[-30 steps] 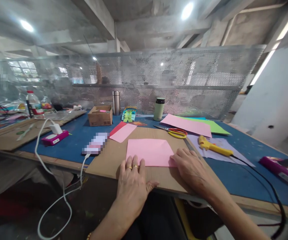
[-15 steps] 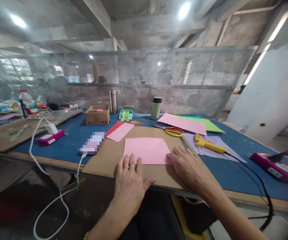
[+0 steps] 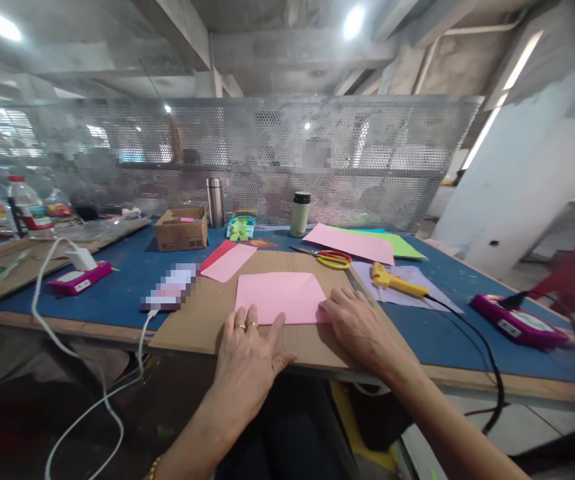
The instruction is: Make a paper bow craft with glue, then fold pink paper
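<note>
A pink sheet [image 3: 280, 297] lies on the brown cardboard [image 3: 287, 347] in front of me. My left hand [image 3: 251, 353] rests at its near left edge, fingers stretched out with their tips on the sheet and the thumb spread to the side. At the right corner of the sheet, my right hand [image 3: 352, 323] has its fingers curled together on the edge; its fingertips are partly hidden. Just beyond the right hand lies a dark ruler-like strip [image 3: 357, 280]. Scissors [image 3: 334, 259] with red and yellow handles lie behind the sheet.
To the right are a yellow glue gun [image 3: 400, 283] on lilac paper, pink and green sheets [image 3: 352, 243] and a purple power strip [image 3: 514, 321]. On the left are a phone [image 3: 171, 288], a cardboard box [image 3: 182, 230] and another power strip [image 3: 80, 279]. Two flasks [image 3: 300, 215] stand behind.
The whole view has shifted, so things appear further left. My left index finger is now spread further from the others. The right hand stays at the sheet's right corner.
</note>
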